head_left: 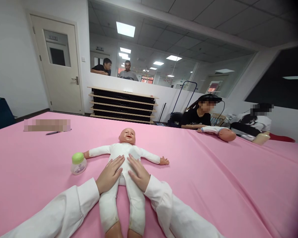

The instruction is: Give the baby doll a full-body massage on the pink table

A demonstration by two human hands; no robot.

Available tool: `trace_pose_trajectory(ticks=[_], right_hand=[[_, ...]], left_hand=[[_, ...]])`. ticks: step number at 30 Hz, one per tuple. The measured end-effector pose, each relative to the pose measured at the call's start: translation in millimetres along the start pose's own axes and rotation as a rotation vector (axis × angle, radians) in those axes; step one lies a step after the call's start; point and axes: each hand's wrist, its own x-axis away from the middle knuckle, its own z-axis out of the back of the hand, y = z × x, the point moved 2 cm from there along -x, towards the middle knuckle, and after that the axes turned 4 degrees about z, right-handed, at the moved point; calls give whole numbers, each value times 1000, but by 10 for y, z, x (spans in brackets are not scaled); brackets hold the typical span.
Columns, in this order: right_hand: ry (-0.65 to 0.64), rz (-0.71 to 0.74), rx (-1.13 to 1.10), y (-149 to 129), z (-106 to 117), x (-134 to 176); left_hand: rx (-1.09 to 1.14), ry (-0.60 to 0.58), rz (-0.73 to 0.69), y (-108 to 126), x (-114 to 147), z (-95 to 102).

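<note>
A baby doll (123, 150) with a white cloth body lies on its back on the pink-covered table, head away from me and arms spread wide. My left hand (111, 174) rests flat on the left side of its belly, fingers stretched toward the chest. On the other side of the belly lies my right hand (138, 172), open too, its fingers pointing up and inward. Neither hand grips anything. Beside the doll's hand on the left stands a small clear jar (78, 163) with a green lid.
A pen (52, 133) lies at the far left near a blurred patch. At the table's far right are another doll (227, 134) and a pale bottle (262, 138). Two people sit beyond that edge; two more are behind the window. A pink cloth (188, 185) covers the table, creased at right.
</note>
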Motion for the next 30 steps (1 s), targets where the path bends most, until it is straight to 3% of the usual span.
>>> trace_pose_trajectory(ticks=[3, 5, 11, 15, 22, 26, 30], right_hand=[[-95, 77, 177, 187, -284, 142], [-77, 126, 208, 201, -358, 315], [-54, 256, 176, -51, -378, 814], [-115, 256, 171, -120, -377, 917], [-141, 266, 219, -81, -373, 884], [-153, 274, 221, -51, -397, 885], [-150, 238, 205, -49, -400, 896]], left_hand=[[-1, 9, -8, 6, 2, 1], [-3, 11, -12, 14, 6, 2], [0, 8, -11, 13, 2, 21], [-20, -42, -42, 41, 61, 58], [-97, -163, -152, 199, 667, 107], [-38, -178, -194, 211, 1029, 25], [13, -204, -199, 278, 1226, -84]])
